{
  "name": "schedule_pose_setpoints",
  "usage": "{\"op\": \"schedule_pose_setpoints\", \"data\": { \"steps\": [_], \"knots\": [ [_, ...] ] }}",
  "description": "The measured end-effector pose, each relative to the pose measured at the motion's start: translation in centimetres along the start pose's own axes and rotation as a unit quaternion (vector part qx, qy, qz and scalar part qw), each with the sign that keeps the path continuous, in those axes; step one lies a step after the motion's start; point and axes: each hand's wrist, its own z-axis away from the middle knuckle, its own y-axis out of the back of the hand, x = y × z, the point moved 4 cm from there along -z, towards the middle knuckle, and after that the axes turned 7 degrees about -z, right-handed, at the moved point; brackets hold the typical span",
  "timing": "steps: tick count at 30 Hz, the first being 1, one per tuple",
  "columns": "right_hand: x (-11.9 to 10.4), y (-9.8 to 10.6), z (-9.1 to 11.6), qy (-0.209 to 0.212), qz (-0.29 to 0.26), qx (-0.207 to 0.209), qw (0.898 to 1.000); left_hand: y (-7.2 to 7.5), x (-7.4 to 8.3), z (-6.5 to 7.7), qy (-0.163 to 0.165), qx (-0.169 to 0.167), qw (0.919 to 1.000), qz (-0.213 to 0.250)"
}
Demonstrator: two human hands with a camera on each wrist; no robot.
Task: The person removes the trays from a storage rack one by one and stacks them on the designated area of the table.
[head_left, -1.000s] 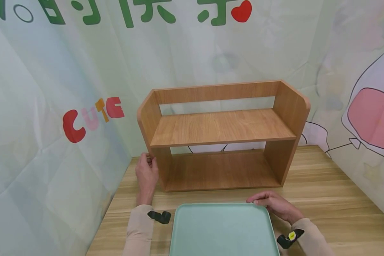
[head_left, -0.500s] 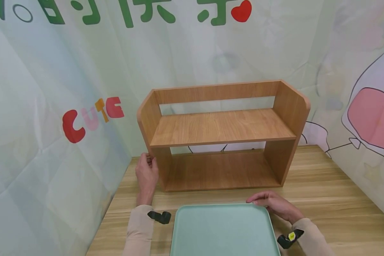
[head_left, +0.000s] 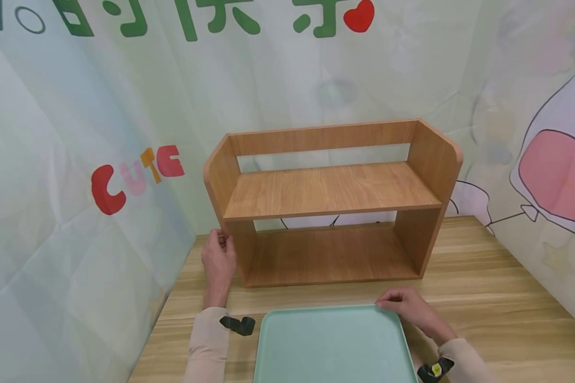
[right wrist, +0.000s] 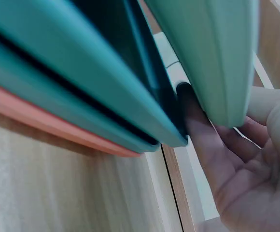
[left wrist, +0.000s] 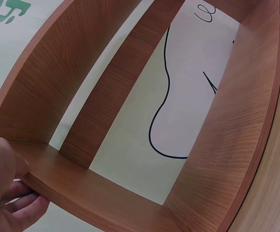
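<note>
A two-tier wooden shelf [head_left: 335,191] stands on the table. My left hand [head_left: 219,266] holds the front edge of its left side panel, thumb inside and fingers outside in the left wrist view. In front of the shelf lies a light green tray [head_left: 335,346], cut off by the lower frame border. At its far right corner, my right hand [head_left: 414,311] pinches the rim. The right wrist view shows this tray's edge [right wrist: 217,63] tilted up from the teal trays [right wrist: 91,72] below it, with fingers under it. A coral tray [right wrist: 58,118] lies lowest in the stack.
The wooden table [head_left: 498,298] extends to both sides of the trays. Printed cloth hangs behind the shelf and on both sides, with red CUTE lettering [head_left: 109,190] on the left. Black wrist straps [head_left: 238,325] sit over the sleeves.
My right hand has shifted slightly right along the tray's rim, and its fingers have closed more on the corner. My left hand stays on the shelf. The head view has moved slightly.
</note>
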Motion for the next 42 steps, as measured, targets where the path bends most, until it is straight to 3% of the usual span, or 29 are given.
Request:
{"op": "schedule_pose_setpoints", "data": {
  "steps": [8,23,30,36,40,42],
  "knots": [
    [0.0,-0.4,0.0,0.039,0.052,0.042,0.997,0.1,-0.1,0.0,0.002,-0.001,1.0000,0.000],
    [1.2,-0.7,0.2,0.031,0.025,0.050,0.998,-0.1,0.2,0.3,0.005,0.000,1.0000,-0.003],
    [0.7,0.0,0.6,0.014,0.053,0.003,0.999,0.0,0.2,0.7,0.008,-0.004,0.9999,0.010],
    [-1.7,0.2,1.4,0.062,0.117,-0.038,0.991,0.0,0.9,2.0,-0.014,-0.046,0.9985,-0.026],
    [-4.2,-0.8,1.6,0.063,0.161,-0.008,0.985,-0.4,1.8,3.4,-0.012,-0.094,0.9941,-0.052],
    [-5.4,-1.5,1.6,0.043,0.177,0.018,0.983,-0.6,2.4,4.3,-0.012,-0.114,0.9905,-0.077]
  ]
}}
